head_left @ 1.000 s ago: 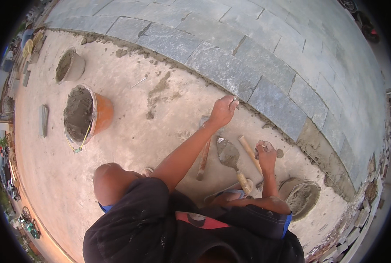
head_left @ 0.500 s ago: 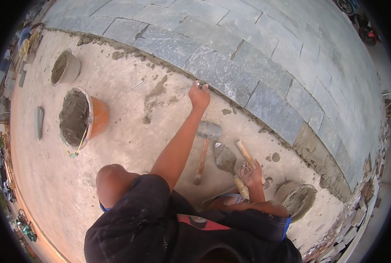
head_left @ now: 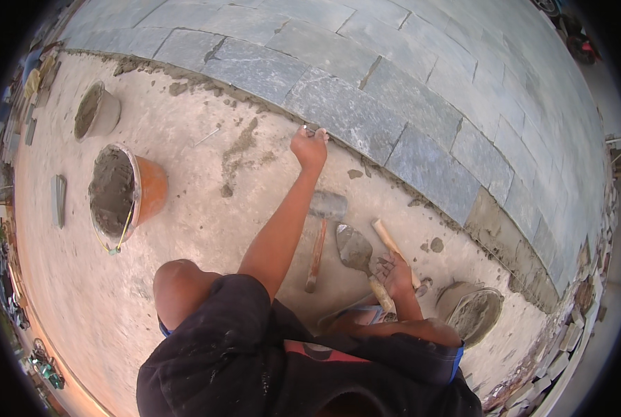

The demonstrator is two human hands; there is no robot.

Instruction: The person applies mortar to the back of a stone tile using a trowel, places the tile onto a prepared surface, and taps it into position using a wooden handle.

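Note:
My left hand point(head_left: 309, 147) reaches forward to the near edge of the grey stone paving point(head_left: 345, 115). Its fingers are pinched together around something small and partly shiny, too small to make out. Low on the right, my right hand point(head_left: 394, 274) has its fingers loosely apart and holds nothing that I can see. It hovers beside the wooden handle of a mortar-smeared trowel point(head_left: 354, 247) and overlaps another wooden handle point(head_left: 387, 240), whose far end is hidden. Left of the trowel lies a mallet point(head_left: 328, 206) with a grey head and wooden handle.
An orange bucket point(head_left: 152, 186) of wet mortar stands at left, a smaller grey bucket point(head_left: 106, 115) beyond it. Another mortar bucket point(head_left: 446, 302) is near my right arm. Stone strips point(head_left: 59, 200) lie far left. Bare mortar point(head_left: 509, 254) fills a gap at the paving's right edge; rubble borders it.
The whole view has shifted slightly. My left hand stays at the paving edge, its fingers still pinched. My right hand has turned a little, and more of the trowel's handle shows beside it.

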